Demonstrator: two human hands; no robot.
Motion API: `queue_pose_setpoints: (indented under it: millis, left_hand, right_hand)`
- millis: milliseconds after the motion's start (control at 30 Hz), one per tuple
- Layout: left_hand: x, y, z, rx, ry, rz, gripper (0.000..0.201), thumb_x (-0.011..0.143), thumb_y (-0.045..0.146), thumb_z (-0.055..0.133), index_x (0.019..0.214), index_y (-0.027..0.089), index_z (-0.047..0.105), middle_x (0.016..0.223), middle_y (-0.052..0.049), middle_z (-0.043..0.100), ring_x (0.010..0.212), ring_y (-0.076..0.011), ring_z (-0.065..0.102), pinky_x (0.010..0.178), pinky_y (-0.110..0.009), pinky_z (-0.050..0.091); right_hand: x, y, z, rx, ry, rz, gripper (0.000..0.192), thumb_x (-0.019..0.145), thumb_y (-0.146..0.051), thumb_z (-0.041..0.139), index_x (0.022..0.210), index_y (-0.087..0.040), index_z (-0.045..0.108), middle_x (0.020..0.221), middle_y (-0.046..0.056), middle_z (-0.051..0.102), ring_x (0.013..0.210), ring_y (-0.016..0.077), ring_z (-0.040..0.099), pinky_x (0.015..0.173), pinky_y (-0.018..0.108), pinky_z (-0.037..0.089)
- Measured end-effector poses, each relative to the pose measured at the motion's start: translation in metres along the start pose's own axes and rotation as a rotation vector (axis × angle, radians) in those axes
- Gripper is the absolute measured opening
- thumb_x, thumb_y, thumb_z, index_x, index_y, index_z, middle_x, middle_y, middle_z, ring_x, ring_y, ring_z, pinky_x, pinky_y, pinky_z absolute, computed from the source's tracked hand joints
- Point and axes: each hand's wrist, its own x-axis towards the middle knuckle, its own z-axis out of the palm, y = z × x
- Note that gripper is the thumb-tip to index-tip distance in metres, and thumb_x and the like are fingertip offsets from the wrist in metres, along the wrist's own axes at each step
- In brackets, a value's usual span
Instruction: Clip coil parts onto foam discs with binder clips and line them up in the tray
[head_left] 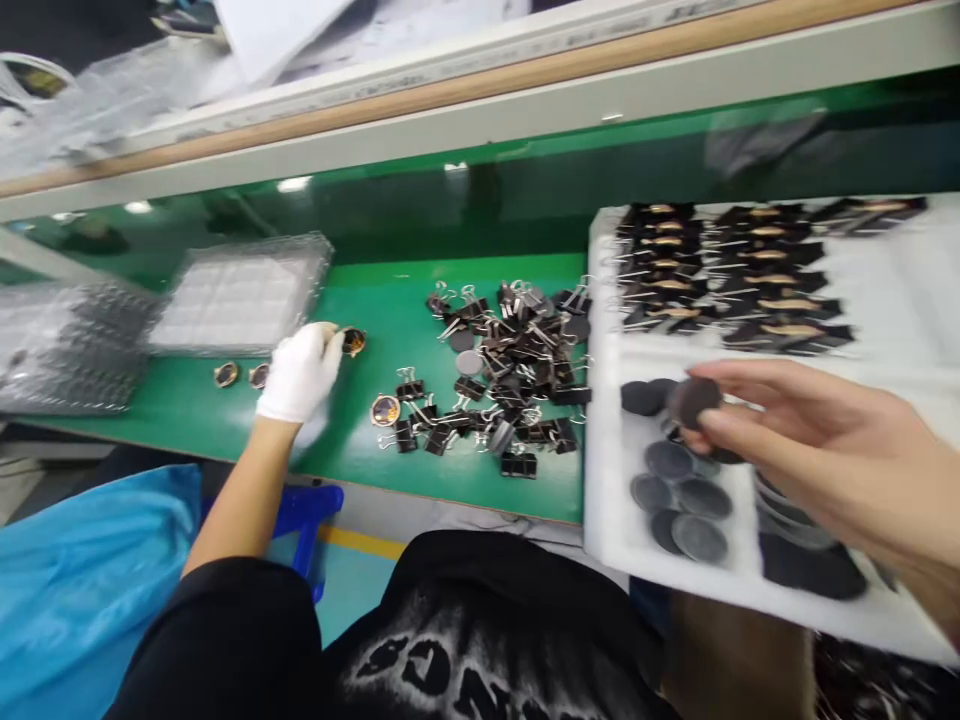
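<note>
Right hand [810, 430], bare, nearest: fingers pinched on dark round disc [694, 400], held above white foam tray [607, 520]. Grey discs [679, 495] loose in tray just below fingertips; stack of black pads [806, 565] under palm. Left hand [300, 372], white-gloved, well apart across green worktop [375, 460], fingertips closed on small amber round part [352, 342]. Two like parts [240, 375] just left of it, another [385, 410] to right. Black binder clip pile [510, 375] between hands. Beyond right hand: clipped assemblies [739, 275] in rows. Beyond left hand: clear blister trays [240, 295].
</note>
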Motion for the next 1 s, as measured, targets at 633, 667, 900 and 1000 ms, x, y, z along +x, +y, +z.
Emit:
queue_pose_setpoints:
  millis: [633, 667, 900, 1000]
  left_hand:
    - [0.013, 0.214, -0.056, -1.209, -0.608, 0.077, 0.043, 0.094, 0.038, 0.068, 0.13, 0.014, 0.064, 0.104, -0.009, 0.077, 0.056, -0.0109, 0.072, 0.055, -0.022, 0.063]
    - [0.013, 0.215, -0.056, -1.25, -0.619, 0.072, 0.045, 0.095, 0.04, 0.069, 0.131, 0.014, 0.064, 0.107, -0.01, 0.077, 0.058, -0.0117, 0.073, 0.056, -0.022, 0.064]
    - [0.016, 0.213, -0.044, -1.403, -0.697, 0.045, 0.043, 0.097, 0.047, 0.068, 0.125, 0.015, 0.067, 0.123, -0.013, 0.073, 0.09, -0.0196, 0.078, 0.069, -0.028, 0.069]
    - [0.022, 0.212, -0.043, -1.438, -0.734, 0.031, 0.036, 0.093, 0.033, 0.072, 0.122, 0.013, 0.066, 0.105, -0.01, 0.076, 0.095, -0.0212, 0.077, 0.07, -0.028, 0.068]
  right_hand:
    - [0.024, -0.007, 0.074, -0.622, 0.11, -1.231, 0.049, 0.093, 0.002, 0.063, 0.137, -0.02, 0.069, 0.127, 0.013, 0.075, 0.122, 0.0284, 0.073, 0.105, 0.042, 0.065]
    - [0.026, -0.004, 0.074, -0.671, 0.093, -1.235, 0.051, 0.094, 0.003, 0.062, 0.141, -0.017, 0.066, 0.13, 0.015, 0.074, 0.126, 0.0299, 0.071, 0.107, 0.044, 0.064]
    - [0.035, -0.01, 0.079, -0.68, -0.135, -1.112, 0.054, 0.098, 0.001, 0.051, 0.147, -0.02, 0.059, 0.143, 0.013, 0.068, 0.142, 0.0317, 0.058, 0.113, 0.054, 0.058]
    - [0.04, -0.019, 0.079, -0.462, -0.131, -1.019, 0.046, 0.099, 0.001, 0.047, 0.133, -0.023, 0.067, 0.131, 0.009, 0.074, 0.13, 0.0262, 0.068, 0.108, 0.049, 0.06]
